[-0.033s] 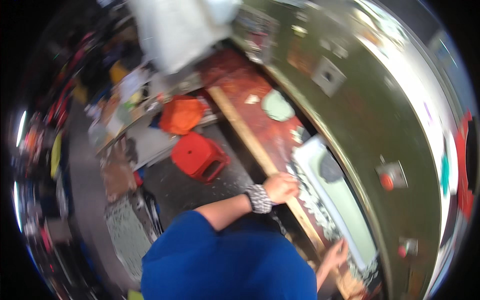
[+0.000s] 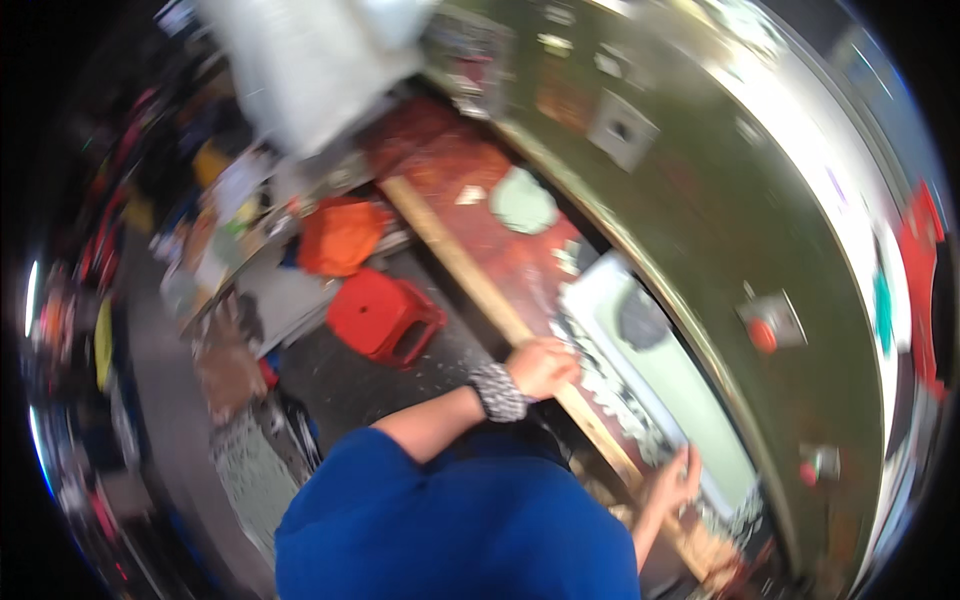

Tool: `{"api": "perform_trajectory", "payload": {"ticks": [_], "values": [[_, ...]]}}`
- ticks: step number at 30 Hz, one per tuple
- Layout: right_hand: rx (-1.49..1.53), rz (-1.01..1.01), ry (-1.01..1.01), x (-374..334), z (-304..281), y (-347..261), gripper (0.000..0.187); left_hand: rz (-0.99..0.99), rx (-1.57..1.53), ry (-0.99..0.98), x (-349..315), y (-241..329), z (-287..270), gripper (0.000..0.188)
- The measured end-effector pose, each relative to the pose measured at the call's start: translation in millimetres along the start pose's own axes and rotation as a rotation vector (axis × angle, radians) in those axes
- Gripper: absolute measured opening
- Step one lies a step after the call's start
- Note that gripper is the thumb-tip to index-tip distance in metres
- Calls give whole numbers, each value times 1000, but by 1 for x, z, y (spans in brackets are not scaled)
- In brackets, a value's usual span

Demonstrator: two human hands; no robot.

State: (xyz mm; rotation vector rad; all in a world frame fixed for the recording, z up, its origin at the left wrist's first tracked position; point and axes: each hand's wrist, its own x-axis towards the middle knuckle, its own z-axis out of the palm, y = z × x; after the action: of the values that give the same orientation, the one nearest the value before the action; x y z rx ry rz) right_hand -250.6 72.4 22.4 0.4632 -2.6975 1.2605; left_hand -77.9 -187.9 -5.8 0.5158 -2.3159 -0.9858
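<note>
My left hand [image 2: 543, 367], with a patterned band at its wrist, is over the wooden edge strip [image 2: 455, 258] of a red bench. Its fingers are curled; what they hold, if anything, is hidden. Farther right, my right hand [image 2: 676, 482] is beside the long side of a white tray [image 2: 636, 376], its fingertips bent together near the rim. I cannot tell whether they touch it. Pale green material covers the tray's inside, and a dark grey rounded piece [image 2: 643, 318] lies at its far end. Several pale green scraps [image 2: 610, 395] lie along the near side of the tray.
A pale green round piece [image 2: 524, 201] rests farther along the red bench top [image 2: 430, 145]. Behind the tray rises a dark green panel [image 2: 690, 230] with a red knob [image 2: 763, 336]. To the left are a red stool [image 2: 372, 314] and an orange bag-like thing [image 2: 342, 238].
The whole view has swung a little, so the bench and stool sit farther left in the picture. Both hands keep about the same places beside the bench and tray.
</note>
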Motion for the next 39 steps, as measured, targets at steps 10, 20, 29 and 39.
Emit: {"api": "perform_trajectory", "payload": {"ticks": [10, 20, 29, 39], "values": [[123, -445, -336, 26, 165, -135, 93, -82, 283, 1, 77, -11, -15, 21], [1029, 377, -565, 44, 141, -127, 101, -263, -98, -88, 114, 10, -14, 22], [1362, 459, -370, 65, 104, -107, 83, -125, 333, -92, 101, -17, -20, 12], [55, -345, -305, 34, 94, -99, 104, -164, 232, -14, 86, -19, -16, 40]]}}
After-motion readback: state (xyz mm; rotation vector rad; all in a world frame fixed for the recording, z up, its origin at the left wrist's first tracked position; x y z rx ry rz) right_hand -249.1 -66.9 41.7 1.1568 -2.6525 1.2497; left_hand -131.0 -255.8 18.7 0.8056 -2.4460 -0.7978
